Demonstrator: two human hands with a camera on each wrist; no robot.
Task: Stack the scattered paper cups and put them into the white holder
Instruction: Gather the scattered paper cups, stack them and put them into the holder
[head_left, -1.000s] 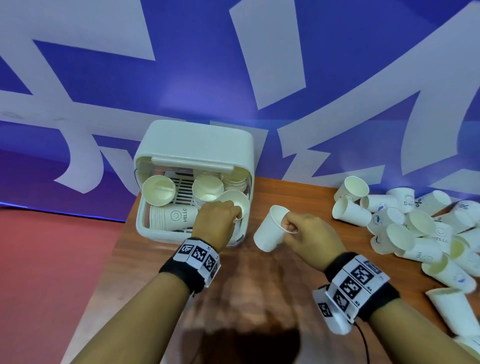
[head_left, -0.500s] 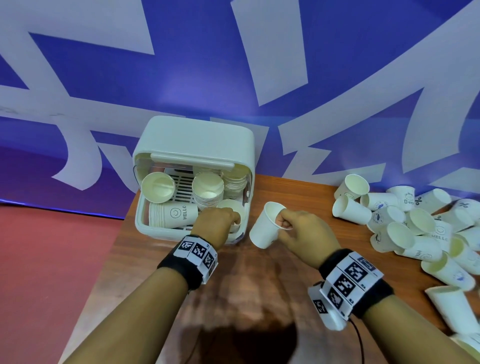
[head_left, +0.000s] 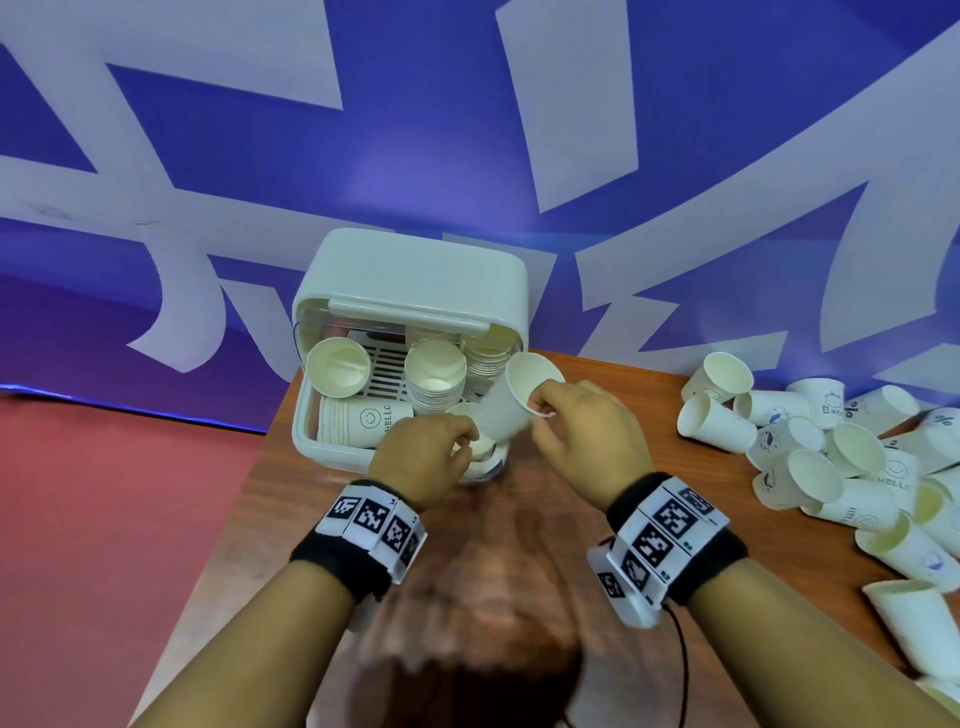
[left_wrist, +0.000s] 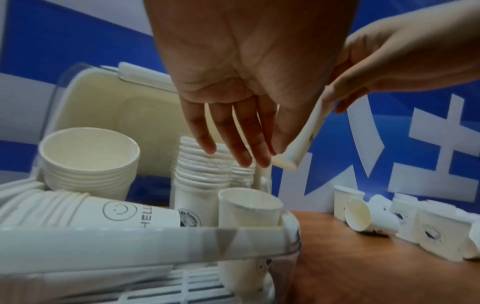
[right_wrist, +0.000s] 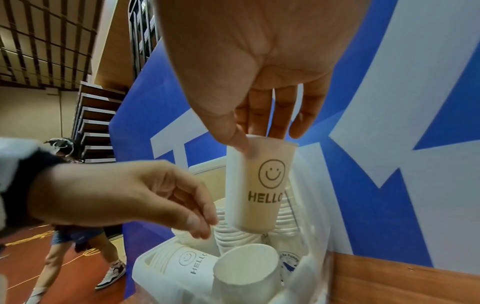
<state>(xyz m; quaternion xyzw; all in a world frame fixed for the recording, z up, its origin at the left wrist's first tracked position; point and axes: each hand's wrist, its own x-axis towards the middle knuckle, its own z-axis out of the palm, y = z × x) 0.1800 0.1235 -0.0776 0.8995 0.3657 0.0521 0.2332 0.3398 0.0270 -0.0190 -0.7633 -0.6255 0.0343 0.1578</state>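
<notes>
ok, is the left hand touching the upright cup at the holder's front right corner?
Apart. The left wrist view shows the left hand with its fingertips hanging clear above the upright cup, stacked cups visible in the gap.

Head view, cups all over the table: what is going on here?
A person is tidying paper cups into the white holder. The right hand pinches the rim of a HELLO cup and holds it over a cup standing upright at the holder's front right corner. The left hand hovers beside it, fingers loose, holding nothing. Several stacks already sit inside, and a pile of loose cups lies on the table to the right.
</notes>
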